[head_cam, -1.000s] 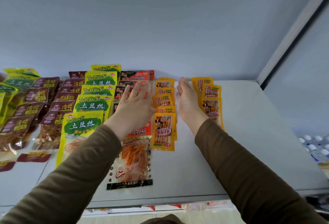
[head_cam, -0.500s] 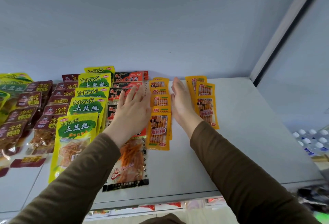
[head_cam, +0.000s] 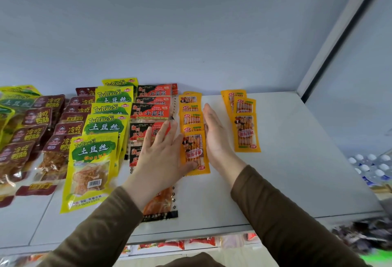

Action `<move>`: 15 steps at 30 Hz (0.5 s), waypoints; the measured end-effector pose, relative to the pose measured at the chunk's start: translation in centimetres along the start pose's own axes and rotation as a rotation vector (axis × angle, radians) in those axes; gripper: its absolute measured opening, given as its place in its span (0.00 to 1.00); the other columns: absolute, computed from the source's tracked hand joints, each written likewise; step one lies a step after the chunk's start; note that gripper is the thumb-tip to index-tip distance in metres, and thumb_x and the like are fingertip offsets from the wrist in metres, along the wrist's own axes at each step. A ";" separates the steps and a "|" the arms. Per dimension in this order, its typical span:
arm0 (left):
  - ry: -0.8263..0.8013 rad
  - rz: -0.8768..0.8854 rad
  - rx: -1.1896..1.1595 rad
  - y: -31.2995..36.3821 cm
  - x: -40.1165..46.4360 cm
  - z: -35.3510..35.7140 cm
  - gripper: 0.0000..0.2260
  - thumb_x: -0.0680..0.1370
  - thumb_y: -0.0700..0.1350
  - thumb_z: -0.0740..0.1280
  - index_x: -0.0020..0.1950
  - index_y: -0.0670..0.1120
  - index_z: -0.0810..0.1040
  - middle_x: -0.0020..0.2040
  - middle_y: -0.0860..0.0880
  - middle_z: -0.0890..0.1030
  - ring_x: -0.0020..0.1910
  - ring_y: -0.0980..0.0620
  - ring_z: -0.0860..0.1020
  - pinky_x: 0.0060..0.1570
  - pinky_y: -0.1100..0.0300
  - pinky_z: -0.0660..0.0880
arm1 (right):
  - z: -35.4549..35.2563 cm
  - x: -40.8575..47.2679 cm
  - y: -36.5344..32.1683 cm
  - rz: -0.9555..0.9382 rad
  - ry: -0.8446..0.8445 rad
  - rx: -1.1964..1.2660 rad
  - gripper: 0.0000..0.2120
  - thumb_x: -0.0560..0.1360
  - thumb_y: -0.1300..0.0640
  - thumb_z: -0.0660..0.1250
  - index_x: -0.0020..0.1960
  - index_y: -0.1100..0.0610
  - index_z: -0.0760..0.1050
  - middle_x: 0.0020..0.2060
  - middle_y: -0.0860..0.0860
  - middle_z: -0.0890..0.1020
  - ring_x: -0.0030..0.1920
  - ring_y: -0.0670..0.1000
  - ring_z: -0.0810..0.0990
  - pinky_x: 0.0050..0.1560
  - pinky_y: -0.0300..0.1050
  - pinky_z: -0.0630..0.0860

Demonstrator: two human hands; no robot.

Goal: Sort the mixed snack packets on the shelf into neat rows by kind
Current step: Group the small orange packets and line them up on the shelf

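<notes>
Both hands lie flat with straight fingers, one on each side of a row of small orange packets (head_cam: pixel 192 131), holding nothing. The left hand (head_cam: pixel 162 158) rests palm down, fingers spread, on the row of red-and-black packets (head_cam: pixel 152 114), its thumb side against the left edge of the nearest orange packet. The right hand (head_cam: pixel 215 137) stands on its edge with fingers together, its palm touching the right edge of that same row. The orange row runs from the near packet between the hands to the far wall of the white shelf (head_cam: pixel 297 171).

To the right, apart from the right hand, lies a second, shorter row of orange packets (head_cam: pixel 244 122). Left of the red-and-black row comes a row of yellow-green packets (head_cam: pixel 99 145), then dark brown packets (head_cam: pixel 42 131) further left. Beyond the shelf's right edge, bottle caps (head_cam: pixel 371 167) show below.
</notes>
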State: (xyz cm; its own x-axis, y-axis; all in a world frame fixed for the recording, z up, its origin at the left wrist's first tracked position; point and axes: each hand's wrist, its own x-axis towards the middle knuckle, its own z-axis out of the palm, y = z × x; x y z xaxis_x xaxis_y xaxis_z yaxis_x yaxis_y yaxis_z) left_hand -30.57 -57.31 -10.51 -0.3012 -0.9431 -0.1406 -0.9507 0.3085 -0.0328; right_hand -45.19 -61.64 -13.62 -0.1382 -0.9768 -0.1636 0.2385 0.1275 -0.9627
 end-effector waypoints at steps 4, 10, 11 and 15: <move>0.054 -0.013 -0.035 0.1 -0.1 0.3 0.44 0.77 0.76 0.48 0.84 0.51 0.44 0.85 0.49 0.39 0.82 0.47 0.34 0.79 0.40 0.35 | -0.2 0.3 -1.1 -0.015 0.011 -0.073 0.28 0.84 0.36 0.54 0.81 0.43 0.60 0.78 0.44 0.68 0.75 0.44 0.67 0.76 0.49 0.64; 0.053 0.230 -0.007 0.9 0.6 -0.1 0.34 0.82 0.70 0.46 0.84 0.58 0.41 0.84 0.50 0.38 0.82 0.48 0.33 0.79 0.38 0.35 | 0.5 5.1 -4.5 0.043 0.043 -0.168 0.28 0.87 0.41 0.49 0.83 0.51 0.54 0.82 0.48 0.58 0.82 0.51 0.56 0.78 0.49 0.56; 0.027 0.242 -0.001 1.1 0.7 0.1 0.34 0.82 0.70 0.45 0.84 0.59 0.40 0.84 0.50 0.38 0.82 0.48 0.34 0.79 0.38 0.34 | 0.8 5.6 -4.7 0.061 0.042 -0.185 0.28 0.87 0.41 0.48 0.83 0.51 0.54 0.82 0.48 0.57 0.82 0.52 0.56 0.78 0.50 0.55; -0.019 0.241 -0.019 1.0 0.9 0.6 0.34 0.81 0.71 0.44 0.83 0.61 0.39 0.85 0.51 0.39 0.83 0.48 0.37 0.78 0.37 0.34 | 1.6 6.6 -4.6 0.060 0.001 -0.254 0.29 0.87 0.40 0.46 0.84 0.50 0.51 0.83 0.48 0.56 0.82 0.52 0.56 0.78 0.51 0.56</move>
State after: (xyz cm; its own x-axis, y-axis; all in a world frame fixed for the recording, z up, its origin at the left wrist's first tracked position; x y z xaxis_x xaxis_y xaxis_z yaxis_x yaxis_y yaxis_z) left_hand -31.77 -57.77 -11.28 -0.5182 -0.8401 -0.1605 -0.8528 0.5218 0.0222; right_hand -45.66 -68.98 -9.92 -0.1319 -0.9660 -0.2223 -0.0025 0.2246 -0.9745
